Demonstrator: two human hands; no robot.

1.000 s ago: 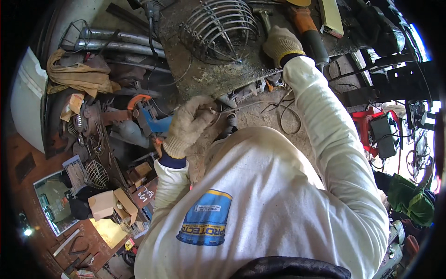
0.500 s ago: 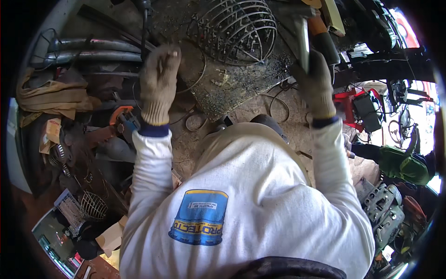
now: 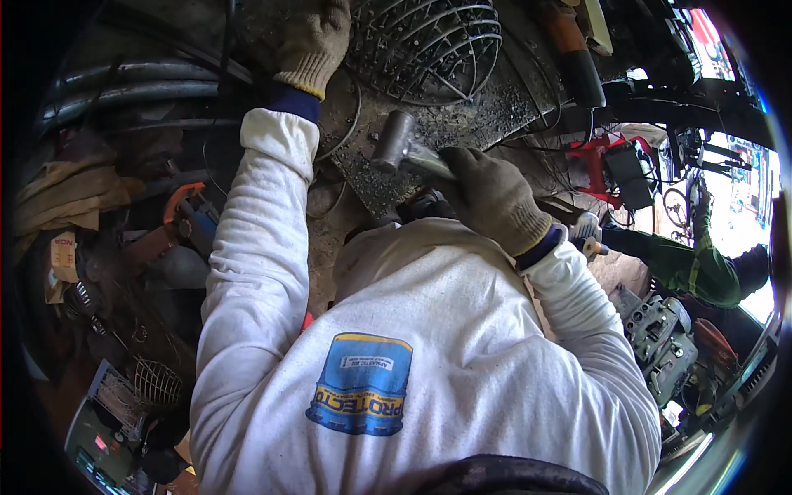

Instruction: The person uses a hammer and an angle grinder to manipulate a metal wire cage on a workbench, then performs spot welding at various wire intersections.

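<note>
My gloved right hand (image 3: 499,198) is closed round the handle of a hammer (image 3: 394,142). The hammer's thick cylindrical metal head points left, over the near part of a worktop (image 3: 371,177) strewn with dark metal bits. My left hand (image 3: 316,49), in a knitted glove, reaches forward to the top edge of the view. Its fingers are mostly hidden behind the back of the hand, so their grip does not show. Just right of it lies a rounded cage of bent metal rods (image 3: 450,49), apart from the hammer.
An angle grinder (image 3: 573,58) with an orange and dark body lies at the worktop's right. Further right are a red-framed machine (image 3: 606,169) and a person in green (image 3: 697,256). Metal pipes (image 3: 132,91) and brown cloth (image 3: 62,194) are at left.
My right hand has brought the hammer from the far right down and left, nearer my body. My left hand has moved forward, toward the top edge.
</note>
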